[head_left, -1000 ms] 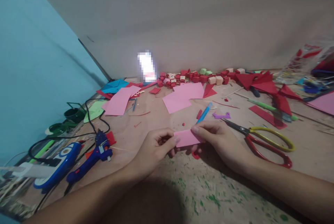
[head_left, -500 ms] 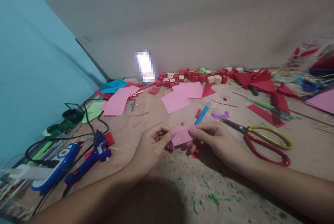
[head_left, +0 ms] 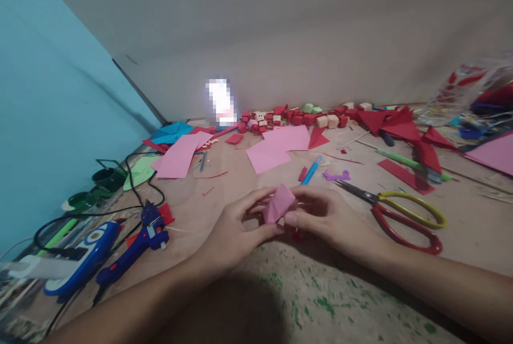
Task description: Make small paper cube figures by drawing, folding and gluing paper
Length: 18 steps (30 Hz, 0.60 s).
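Between my two hands is a small piece of pink paper [head_left: 279, 204], creased and bent into facets. My left hand [head_left: 232, 226] grips its left side, the thumb below and the fingers curled behind. On the right side my right hand [head_left: 326, 216] pinches it, its thumb against the paper's lower right edge. The paper hides several fingertips. Just beyond my right hand lies a blue pen [head_left: 311, 171], its near end covered by the fingers. Scissors [head_left: 390, 210] with one yellow and one red handle rest to the right of that hand.
A blue glue gun [head_left: 138, 245] and a blue-and-white power strip [head_left: 86, 258] lie at left among black cables. Pink paper sheets [head_left: 267, 157] spread across the middle. Small red folded paper cubes [head_left: 296, 119] line the wall beside a bright, blurred screen [head_left: 221, 101]. Red paper pieces [head_left: 395, 125] lie back right.
The pink paper was held flat and stretched between both hands; now it is turned up and bent into a faceted shape. My left fingers have opened out around it.
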{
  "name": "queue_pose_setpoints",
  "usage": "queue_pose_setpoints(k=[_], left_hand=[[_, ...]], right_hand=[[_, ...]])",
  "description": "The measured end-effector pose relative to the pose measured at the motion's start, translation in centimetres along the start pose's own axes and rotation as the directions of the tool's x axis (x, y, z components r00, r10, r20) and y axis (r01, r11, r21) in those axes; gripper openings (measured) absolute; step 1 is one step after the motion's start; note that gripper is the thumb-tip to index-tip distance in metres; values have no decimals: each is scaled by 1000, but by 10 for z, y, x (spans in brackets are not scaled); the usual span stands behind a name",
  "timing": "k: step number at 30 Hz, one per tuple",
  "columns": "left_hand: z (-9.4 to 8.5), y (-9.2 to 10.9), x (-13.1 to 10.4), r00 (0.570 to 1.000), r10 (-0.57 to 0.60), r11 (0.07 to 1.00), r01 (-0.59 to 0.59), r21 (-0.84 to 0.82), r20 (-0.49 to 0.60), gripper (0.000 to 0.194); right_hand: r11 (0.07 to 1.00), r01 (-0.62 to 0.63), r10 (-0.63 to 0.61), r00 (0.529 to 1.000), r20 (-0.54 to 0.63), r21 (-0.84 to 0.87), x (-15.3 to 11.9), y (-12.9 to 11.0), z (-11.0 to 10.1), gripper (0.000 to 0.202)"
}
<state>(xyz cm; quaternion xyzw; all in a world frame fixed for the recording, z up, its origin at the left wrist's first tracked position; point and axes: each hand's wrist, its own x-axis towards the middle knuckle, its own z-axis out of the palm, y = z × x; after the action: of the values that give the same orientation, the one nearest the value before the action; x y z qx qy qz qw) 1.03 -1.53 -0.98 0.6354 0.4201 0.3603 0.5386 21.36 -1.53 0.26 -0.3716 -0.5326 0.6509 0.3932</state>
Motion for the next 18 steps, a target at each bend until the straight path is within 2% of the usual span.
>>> queue_pose_setpoints(k=[5, 9, 12, 18], left_hand=[[4, 3, -2, 994, -80, 978, 93, -189, 72, 63], [2, 3, -1, 995, -67, 955, 85, -285, 72, 51], [1, 2, -1, 996, -46, 953, 66, -296, 74, 45], [5, 1, -4, 996, -69, 969, 81, -232, 58, 45]], right_hand=[[998, -10, 7, 999, -52, -57, 0, 4, 0, 28], [999, -49, 49, 995, -86, 6, -1, 1, 2, 29], [993, -88, 95, 991, -96, 74, -2, -2, 4, 30], [995, -25, 20, 998, -55, -92, 0, 0, 3, 25]])
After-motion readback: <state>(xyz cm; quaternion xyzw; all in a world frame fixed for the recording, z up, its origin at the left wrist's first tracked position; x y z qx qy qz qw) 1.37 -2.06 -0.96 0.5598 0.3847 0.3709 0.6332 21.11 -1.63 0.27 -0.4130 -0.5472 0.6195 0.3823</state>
